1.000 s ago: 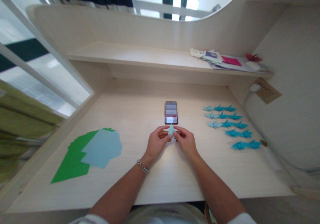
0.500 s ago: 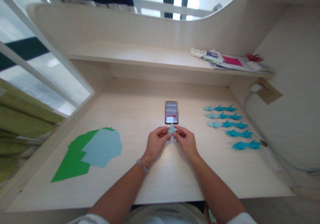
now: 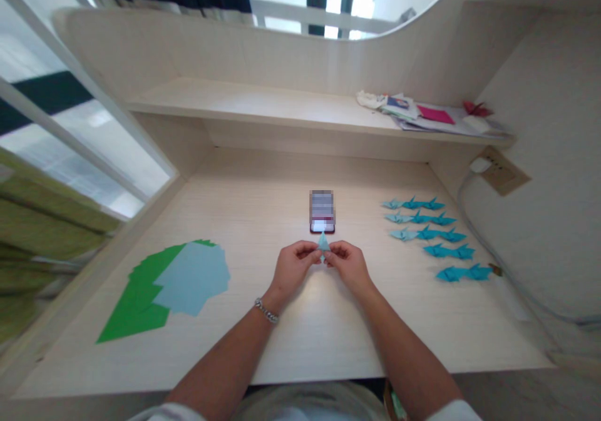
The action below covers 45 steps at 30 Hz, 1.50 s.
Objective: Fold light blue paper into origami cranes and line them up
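A small light-blue folded paper piece [image 3: 323, 244] is pinched between both hands just above the desk, its point sticking up. My left hand [image 3: 292, 267], with a bracelet on the wrist, grips its left side with closed fingers. My right hand [image 3: 348, 265] grips its right side the same way. A phone [image 3: 322, 212] lies flat on the desk just beyond the fingertips.
Several blue folded paper cranes [image 3: 434, 236] sit in rows at the right. A stack of green and light-blue paper sheets [image 3: 173, 283] lies at the left. The shelf above holds papers [image 3: 422, 116]. A wall socket with a cable [image 3: 498, 169] is at the right.
Both hands have drawn closer together around the paper piece, fingers curled tighter on it. Nothing else on the desk has moved.
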Available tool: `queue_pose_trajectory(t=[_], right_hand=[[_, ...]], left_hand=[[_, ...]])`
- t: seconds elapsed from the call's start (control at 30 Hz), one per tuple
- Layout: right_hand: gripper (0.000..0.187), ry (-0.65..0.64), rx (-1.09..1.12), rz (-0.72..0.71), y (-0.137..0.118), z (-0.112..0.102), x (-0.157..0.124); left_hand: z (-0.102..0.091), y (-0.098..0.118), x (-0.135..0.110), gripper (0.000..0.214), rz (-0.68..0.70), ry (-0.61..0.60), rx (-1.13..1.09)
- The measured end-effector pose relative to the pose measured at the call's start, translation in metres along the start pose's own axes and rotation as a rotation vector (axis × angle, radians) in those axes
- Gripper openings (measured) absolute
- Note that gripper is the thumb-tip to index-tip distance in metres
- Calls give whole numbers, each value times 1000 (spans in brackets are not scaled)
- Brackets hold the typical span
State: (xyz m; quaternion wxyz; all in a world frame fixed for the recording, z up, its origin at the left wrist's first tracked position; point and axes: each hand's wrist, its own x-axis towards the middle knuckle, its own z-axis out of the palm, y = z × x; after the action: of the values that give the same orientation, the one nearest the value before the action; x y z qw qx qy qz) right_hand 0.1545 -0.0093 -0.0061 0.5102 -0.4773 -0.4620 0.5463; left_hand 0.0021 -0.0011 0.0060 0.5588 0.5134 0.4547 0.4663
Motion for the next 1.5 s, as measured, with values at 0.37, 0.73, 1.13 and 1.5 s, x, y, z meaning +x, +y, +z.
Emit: queue_pose_trajectory(t=[0.37, 0.73, 1.13, 1.5], right_hand=[[24, -51, 157, 94, -8, -1, -4], [22, 8, 145, 152, -2, -2, 0], [24, 29, 33, 79, 8, -1, 3], [27, 98, 3, 10, 8, 1, 1]], left_hand=[[-2, 5, 0, 10, -12, -41, -37], [-2, 3, -1, 11, 1, -56, 17], [-1, -10, 1, 21, -11, 22, -38], [6, -12, -2, 27, 38, 86, -65]])
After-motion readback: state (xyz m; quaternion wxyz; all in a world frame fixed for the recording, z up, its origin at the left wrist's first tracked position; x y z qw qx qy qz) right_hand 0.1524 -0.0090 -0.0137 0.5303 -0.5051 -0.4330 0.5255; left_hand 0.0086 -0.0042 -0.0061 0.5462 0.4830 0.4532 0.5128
